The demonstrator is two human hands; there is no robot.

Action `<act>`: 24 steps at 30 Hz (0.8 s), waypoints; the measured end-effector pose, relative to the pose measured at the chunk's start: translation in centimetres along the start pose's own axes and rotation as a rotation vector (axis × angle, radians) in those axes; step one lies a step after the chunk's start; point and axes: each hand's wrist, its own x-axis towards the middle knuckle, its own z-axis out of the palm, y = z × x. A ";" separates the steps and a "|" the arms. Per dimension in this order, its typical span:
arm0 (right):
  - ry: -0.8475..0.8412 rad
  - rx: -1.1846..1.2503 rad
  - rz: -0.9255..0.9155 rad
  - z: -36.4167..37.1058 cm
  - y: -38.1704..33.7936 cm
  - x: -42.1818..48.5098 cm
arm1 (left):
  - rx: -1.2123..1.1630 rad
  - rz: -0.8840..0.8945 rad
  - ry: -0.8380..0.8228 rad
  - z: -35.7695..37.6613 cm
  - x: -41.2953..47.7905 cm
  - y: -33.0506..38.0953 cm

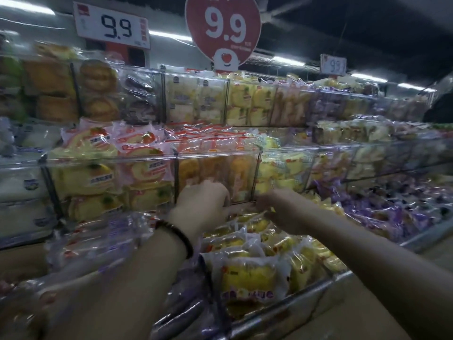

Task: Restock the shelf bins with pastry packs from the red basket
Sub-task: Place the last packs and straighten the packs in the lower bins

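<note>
Mid-restock, I judge: shelf bins (215, 155) look mostly full. My left hand (203, 202) and right hand (272, 204) are among the yellow pastry packs (247, 278). Grips blurred, can't tell. Red basket out of view.

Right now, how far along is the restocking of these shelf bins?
Looks done: the clear upper bins and middle bins are packed to their rims. In hand: the left hand and right hand reach among the yellow packs in the bottom bin; either grip is too blurred to read. Left: unknown, since the red basket is out of view.
</note>
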 end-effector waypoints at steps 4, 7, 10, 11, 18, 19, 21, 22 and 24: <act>-0.100 -0.005 -0.083 2.0 1.2 2.6 | 0.131 0.007 -0.003 3.3 2.1 2.6; -0.174 0.002 -0.175 3.2 2.2 4.7 | 0.101 0.026 -0.062 5.7 3.0 3.2; -0.239 0.011 -0.221 3.4 2.4 6.1 | 0.016 -0.004 -0.113 7.0 3.7 2.6; -0.253 0.004 -0.227 3.7 2.5 6.5 | 0.015 -0.013 -0.130 7.3 3.9 2.2; -0.329 -0.020 -0.307 4.8 3.5 8.0 | 0.064 -0.042 -0.133 8.1 4.3 1.5; -0.321 -0.027 -0.326 4.9 3.5 8.2 | 0.062 -0.053 -0.129 8.1 4.4 1.5; -0.303 -0.048 -0.347 5.1 3.5 8.4 | 0.046 -0.095 -0.136 8.2 4.6 1.6; -0.291 -0.060 -0.344 5.2 3.6 8.4 | 0.034 -0.118 -0.142 8.1 4.6 1.7; -0.261 -0.086 -0.330 5.2 3.7 8.5 | 0.022 -0.157 -0.146 8.0 4.6 1.8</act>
